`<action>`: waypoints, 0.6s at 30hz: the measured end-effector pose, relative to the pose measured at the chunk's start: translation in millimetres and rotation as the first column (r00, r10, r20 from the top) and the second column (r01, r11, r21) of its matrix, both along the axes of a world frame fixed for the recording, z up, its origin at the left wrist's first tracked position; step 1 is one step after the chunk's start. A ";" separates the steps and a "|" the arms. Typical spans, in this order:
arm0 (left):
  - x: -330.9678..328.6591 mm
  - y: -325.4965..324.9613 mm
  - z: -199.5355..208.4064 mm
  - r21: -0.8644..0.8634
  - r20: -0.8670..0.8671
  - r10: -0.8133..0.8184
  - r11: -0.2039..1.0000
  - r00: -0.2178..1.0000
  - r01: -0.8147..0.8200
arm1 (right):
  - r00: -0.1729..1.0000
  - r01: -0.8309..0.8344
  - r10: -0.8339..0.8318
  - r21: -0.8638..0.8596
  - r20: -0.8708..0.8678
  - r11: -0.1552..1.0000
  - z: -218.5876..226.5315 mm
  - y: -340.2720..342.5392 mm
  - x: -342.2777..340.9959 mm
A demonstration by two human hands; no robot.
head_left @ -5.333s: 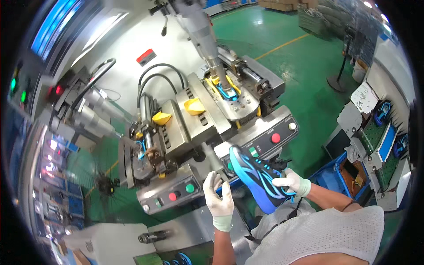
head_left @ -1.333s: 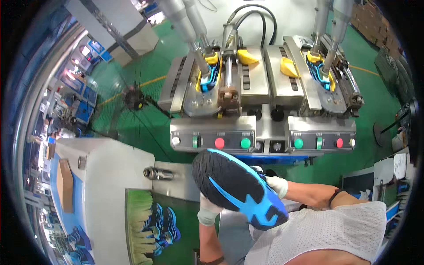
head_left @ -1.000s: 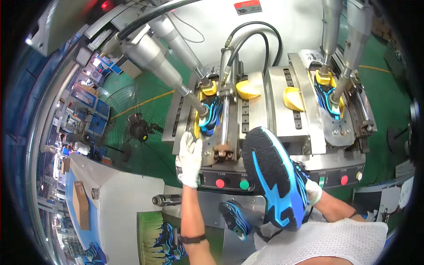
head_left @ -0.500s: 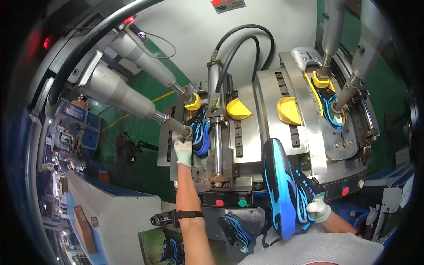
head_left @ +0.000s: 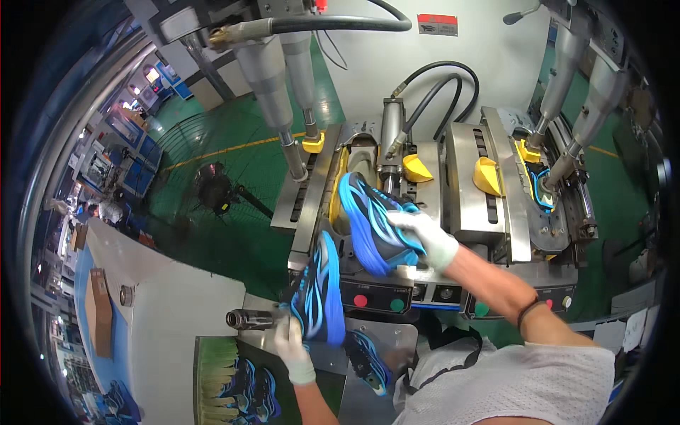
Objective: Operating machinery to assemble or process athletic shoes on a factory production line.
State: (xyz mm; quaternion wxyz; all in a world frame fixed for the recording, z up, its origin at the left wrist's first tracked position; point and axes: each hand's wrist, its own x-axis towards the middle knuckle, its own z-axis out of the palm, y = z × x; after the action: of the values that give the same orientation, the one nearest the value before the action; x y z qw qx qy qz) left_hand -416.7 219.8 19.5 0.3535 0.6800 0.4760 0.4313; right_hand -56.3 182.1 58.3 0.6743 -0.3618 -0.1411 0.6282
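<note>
My left hand (head_left: 292, 347), in a white glove, is closed on the heel end of a blue and black sneaker (head_left: 325, 283), held in front of the machine's left station. My right hand (head_left: 427, 239), also gloved, grips a second blue and black sneaker (head_left: 365, 230) around its heel and collar. That sneaker is tilted, its toe over the left station's mould (head_left: 340, 205), which has a yellow lining. Whether it touches the mould I cannot tell. A third sneaker (head_left: 542, 190) sits in the right station under a metal press rod (head_left: 564, 168).
Yellow pads (head_left: 416, 168) flank the middle of the machine. Press rods with a yellow block (head_left: 313, 144) stand left of the left mould. Red and green buttons (head_left: 360, 301) line the front panel. Another sneaker (head_left: 368, 361) lies on a metal shelf; more fill a green-lined box (head_left: 212, 375).
My left hand has drawn a sneaker out of the left station, down toward me. My right hand has carried its sneaker leftward to that station. The left press rods now stand clear of the mould.
</note>
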 end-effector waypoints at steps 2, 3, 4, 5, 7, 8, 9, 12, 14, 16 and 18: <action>-34.5 -45.4 6.8 -0.146 0.030 0.088 0.986 0.996 -0.083 | 1.000 0.010 -0.007 -0.136 0.024 0.991 -24.3 74.8 10.2; -70.7 -60.5 -30.7 -0.209 -0.007 0.155 0.966 0.988 -0.153 | 0.994 0.077 -0.064 -0.153 0.087 0.985 -41.7 115.6 11.5; -83.2 -78.9 -36.9 -0.188 -0.061 0.231 0.953 0.971 -0.239 | 0.954 0.204 -0.163 -0.147 0.252 0.968 -50.1 140.1 10.7; -114.5 -97.1 -72.0 -0.211 -0.082 0.281 0.933 0.956 -0.292 | 0.879 0.345 -0.207 -0.274 0.430 0.898 -49.9 160.6 7.2; -128.9 -139.9 -61.9 -0.363 -0.247 0.346 0.833 0.905 -0.417 | 0.706 0.487 -0.142 -0.330 0.694 0.809 -89.6 203.6 13.2; -127.6 -150.5 -67.5 -0.365 -0.233 0.406 0.806 0.884 -0.466 | 0.708 0.468 -0.026 -0.440 0.706 0.766 -122.0 231.6 44.4; -137.8 -166.4 -81.9 -0.373 -0.268 0.443 0.771 0.856 -0.516 | 0.586 0.564 -0.002 -0.405 0.811 0.719 -132.6 246.2 30.9; -140.4 -193.6 -116.8 -0.383 -0.316 0.496 0.714 0.809 -0.587 | 0.049 0.879 0.114 -0.097 0.992 0.467 -183.5 270.5 61.4; -137.7 -224.5 -128.6 -0.364 -0.471 0.528 0.613 0.707 -0.701 | 0.252 0.470 0.303 -0.390 0.919 0.792 -149.7 270.7 21.0; -141.9 -254.8 -201.5 -0.385 -0.296 0.534 0.692 0.792 -0.611 | 0.242 0.690 0.293 -0.377 0.925 0.618 -149.3 281.1 14.1; -124.5 -271.0 -228.6 -0.562 -0.157 0.430 0.701 0.889 -0.438 | 0.179 0.653 0.312 -0.349 0.933 0.672 -157.5 275.1 34.8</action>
State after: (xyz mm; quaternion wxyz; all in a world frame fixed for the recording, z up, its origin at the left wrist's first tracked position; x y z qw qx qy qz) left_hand -541.2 -51.3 -209.1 0.4297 0.4096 0.7338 0.3304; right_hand -21.5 457.2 -99.2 0.3012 -0.9120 -0.2293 0.1579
